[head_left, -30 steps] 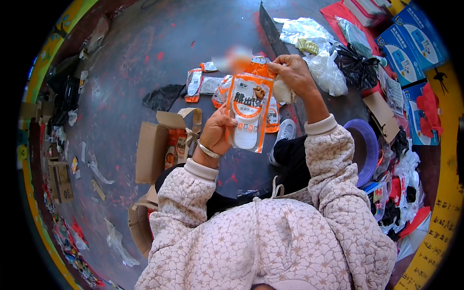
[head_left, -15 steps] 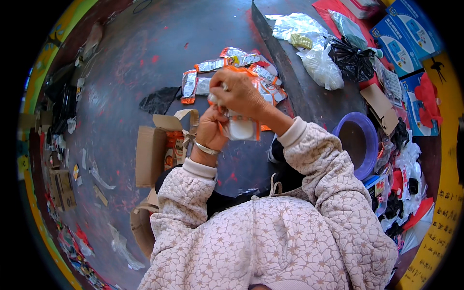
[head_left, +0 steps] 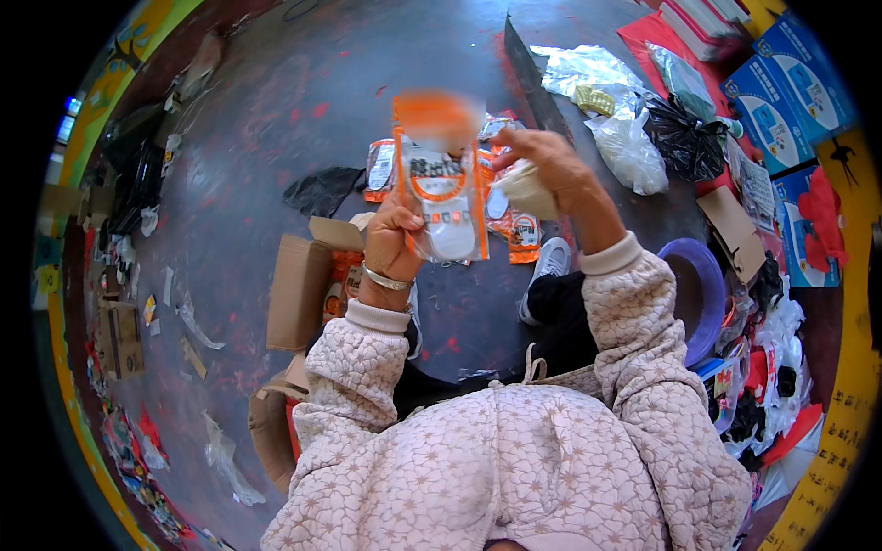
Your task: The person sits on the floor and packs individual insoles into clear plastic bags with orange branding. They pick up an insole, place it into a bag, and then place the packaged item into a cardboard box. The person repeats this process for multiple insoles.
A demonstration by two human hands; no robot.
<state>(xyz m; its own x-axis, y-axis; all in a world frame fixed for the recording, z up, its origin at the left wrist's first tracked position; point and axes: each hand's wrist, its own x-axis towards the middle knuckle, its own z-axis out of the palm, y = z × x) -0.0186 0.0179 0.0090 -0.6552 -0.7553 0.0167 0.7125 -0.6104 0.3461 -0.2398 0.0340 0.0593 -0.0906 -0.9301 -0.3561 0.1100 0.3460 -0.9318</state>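
Observation:
Upright in my left hand [head_left: 395, 239] is a flat orange-and-clear plastic packet [head_left: 441, 179], gripped by its lower left edge. A white oval pad shows through its lower window, and its orange top is blurred. To the right of the packet, my right hand [head_left: 560, 174] holds a pale cream, soft-looking item [head_left: 528, 190] under its palm, with the index finger and thumb reaching toward the packet. What the cream item is cannot be made out. Behind and below my hands, several similar orange packets [head_left: 525, 237] lie on the dark surface, partly hidden.
An opened cardboard box [head_left: 299, 294] with orange packets stands at the left, beside a black plastic bag [head_left: 322, 191]. A purple basin [head_left: 700, 303] sits at the right. White plastic bags [head_left: 629, 151], a black bag [head_left: 684, 129] and blue boxes [head_left: 767, 115] fill the far right.
The packet is now held up, its printed front showing, in my left hand alone. My right hand has moved away to the right with the cream item. The view has shifted slightly.

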